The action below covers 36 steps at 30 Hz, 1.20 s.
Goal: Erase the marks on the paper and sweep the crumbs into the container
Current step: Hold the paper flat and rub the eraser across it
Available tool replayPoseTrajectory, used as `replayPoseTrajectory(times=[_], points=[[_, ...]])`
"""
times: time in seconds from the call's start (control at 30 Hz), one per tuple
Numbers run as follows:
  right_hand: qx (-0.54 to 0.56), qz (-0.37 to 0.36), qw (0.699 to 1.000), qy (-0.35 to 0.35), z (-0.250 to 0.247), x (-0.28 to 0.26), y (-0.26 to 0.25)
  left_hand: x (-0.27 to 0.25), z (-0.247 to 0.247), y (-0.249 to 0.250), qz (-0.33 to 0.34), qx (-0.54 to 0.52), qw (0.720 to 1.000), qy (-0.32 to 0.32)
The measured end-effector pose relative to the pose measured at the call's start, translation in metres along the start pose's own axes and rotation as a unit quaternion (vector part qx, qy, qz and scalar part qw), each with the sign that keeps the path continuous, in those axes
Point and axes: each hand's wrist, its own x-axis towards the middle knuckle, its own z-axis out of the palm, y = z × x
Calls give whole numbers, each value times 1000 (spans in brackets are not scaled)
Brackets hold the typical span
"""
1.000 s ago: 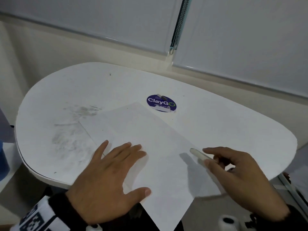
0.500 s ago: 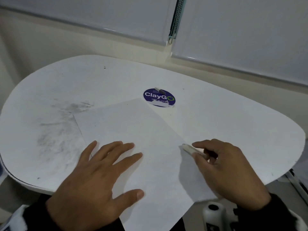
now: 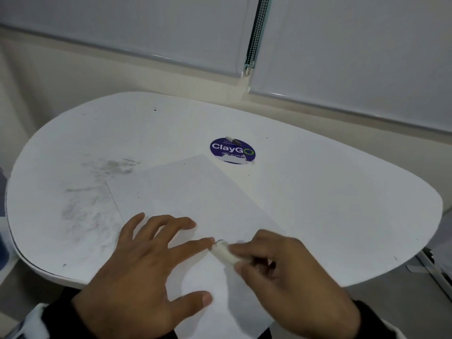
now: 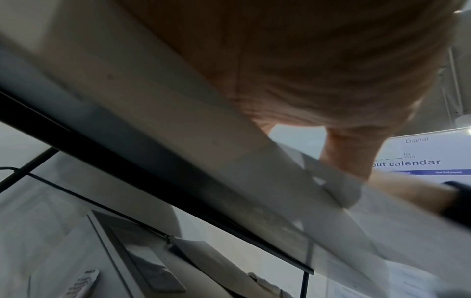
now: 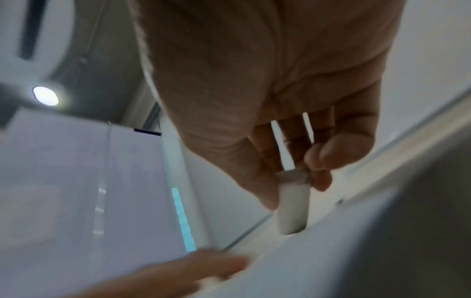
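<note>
A white sheet of paper (image 3: pixel 195 192) lies at an angle on the white table (image 3: pixel 342 196), its near corner hanging over the front edge. My left hand (image 3: pixel 151 265) lies flat on the paper with fingers spread, pressing it down. My right hand (image 3: pixel 281 270) pinches a white eraser (image 3: pixel 223 252) between thumb and fingers. The eraser's tip touches the paper beside my left index fingertip, where a small dark mark (image 3: pixel 220 240) shows. In the right wrist view the eraser (image 5: pixel 293 209) stands end-down on the sheet. No container is in view.
A round purple ClayGo sticker (image 3: pixel 232 150) sits on the table beyond the paper. Grey smudges (image 3: pixel 93 192) cover the table's left part. Window blinds (image 3: pixel 342 57) run behind the table. The table's front edge lies under my wrists.
My right hand has moved left with the eraser, from the paper's right edge to a spot beside my left index finger. The left hand has stayed flat on the paper.
</note>
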Motion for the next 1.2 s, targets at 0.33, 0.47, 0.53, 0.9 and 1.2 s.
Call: replayPoseTrajectory(times=[0.33,0.47,0.53,0.9,1.2], points=[[8,10,1000,-12,-3,0,-1,1,7,2,-14,6,999,30],[-56,103,987,109,-17,11,28,1,7,2,-19,11,1000,22],[-68,85,989,105,-13,9,23,1,9,2,-21,11,999,24],[-24,54,998,38,-18,0,13,1,10,1,-24,1,999,25],[-53,55,996,55,-22,-1,17,1,11,1,-19,-1,999,26]])
